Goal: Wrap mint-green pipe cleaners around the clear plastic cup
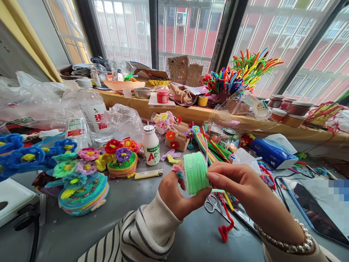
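Note:
My left hand (174, 198) is closed around a small round container wrapped in rows of mint-green pipe cleaner (195, 173), held on its side above the table. A pink and blue fuzzy piece (177, 171) shows by my left fingers. With thumb and forefinger, my right hand (237, 182) pinches the green strand at the container's right edge. A loose pale green end (218, 190) sticks out below those fingers. Beneath the hands lie small scissors (214, 205) and a bent red pipe cleaner (225, 227).
Pipe-cleaner flower pieces (81, 196), a lighter (148, 174), a white drink bottle (151, 147) and a large clear bottle (95, 116) stand left. To the right are a blue tissue pack (272, 153) and a tablet (313, 207). Bundled pipe cleaners (231, 82) fill part of the sill.

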{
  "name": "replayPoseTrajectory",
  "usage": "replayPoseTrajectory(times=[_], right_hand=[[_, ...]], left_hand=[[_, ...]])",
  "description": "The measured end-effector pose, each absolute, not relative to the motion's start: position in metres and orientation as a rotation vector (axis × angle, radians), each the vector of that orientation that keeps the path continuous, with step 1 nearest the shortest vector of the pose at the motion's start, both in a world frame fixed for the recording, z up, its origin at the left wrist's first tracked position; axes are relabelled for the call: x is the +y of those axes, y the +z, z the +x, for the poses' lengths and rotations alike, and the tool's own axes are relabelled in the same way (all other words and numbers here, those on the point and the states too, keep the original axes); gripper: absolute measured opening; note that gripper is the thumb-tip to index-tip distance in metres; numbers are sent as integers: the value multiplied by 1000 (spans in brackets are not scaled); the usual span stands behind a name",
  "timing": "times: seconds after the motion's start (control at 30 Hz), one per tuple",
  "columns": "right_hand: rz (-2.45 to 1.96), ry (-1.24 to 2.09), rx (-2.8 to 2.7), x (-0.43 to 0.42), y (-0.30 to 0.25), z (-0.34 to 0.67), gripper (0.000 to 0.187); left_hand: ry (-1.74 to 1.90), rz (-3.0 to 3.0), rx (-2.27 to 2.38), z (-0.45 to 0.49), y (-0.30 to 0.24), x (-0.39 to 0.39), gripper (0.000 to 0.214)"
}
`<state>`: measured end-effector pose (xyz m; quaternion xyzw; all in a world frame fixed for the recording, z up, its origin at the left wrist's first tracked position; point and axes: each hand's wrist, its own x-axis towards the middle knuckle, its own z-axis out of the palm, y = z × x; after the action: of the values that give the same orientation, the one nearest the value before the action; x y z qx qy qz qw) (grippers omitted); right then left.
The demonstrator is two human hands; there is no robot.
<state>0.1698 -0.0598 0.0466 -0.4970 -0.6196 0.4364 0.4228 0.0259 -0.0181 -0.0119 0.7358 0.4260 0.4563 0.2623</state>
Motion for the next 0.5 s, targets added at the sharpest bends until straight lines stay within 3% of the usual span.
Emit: replayPoseTrajectory(times=[0.23, 0.5], right_hand=[[-1227, 1058, -1617, -63, 46, 172, 17], [-1264, 1038, -1493, -64, 48, 166, 21]], left_hand=[[1331, 1992, 990, 26, -10, -16, 38], [1562, 2261, 928, 22, -22, -13, 68]])
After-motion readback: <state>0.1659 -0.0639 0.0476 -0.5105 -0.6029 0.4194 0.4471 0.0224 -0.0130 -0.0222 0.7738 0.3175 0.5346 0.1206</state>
